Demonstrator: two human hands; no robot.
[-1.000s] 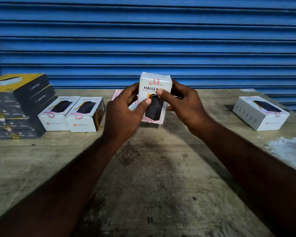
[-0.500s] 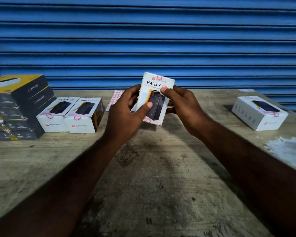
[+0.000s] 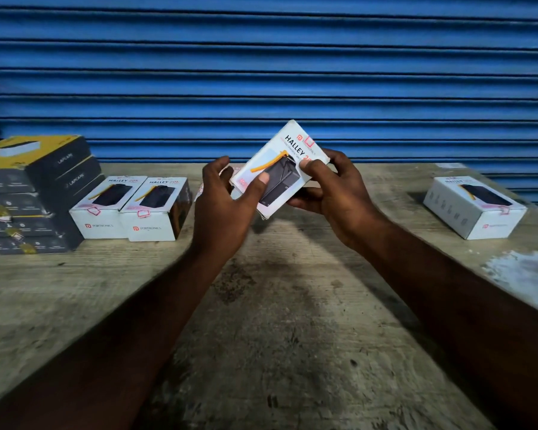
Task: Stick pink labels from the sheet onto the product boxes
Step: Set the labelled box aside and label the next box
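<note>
A white Halley product box is held above the table between both hands, tilted clockwise, with a pink label near its top edge. My left hand grips its lower left corner, thumb on the front face. My right hand holds its right side, thumb on the front. The pink label sheet lies on the table behind my left hand, mostly hidden. Two white boxes with pink labels stand side by side at the left. Another white box lies at the right.
A stack of dark and yellow boxes stands at the far left of the worn wooden table. A blue roller shutter closes off the back. A pale patch marks the table's right edge.
The held box has turned from upright to tilted clockwise and sits slightly to the right. Both hands stayed on it.
</note>
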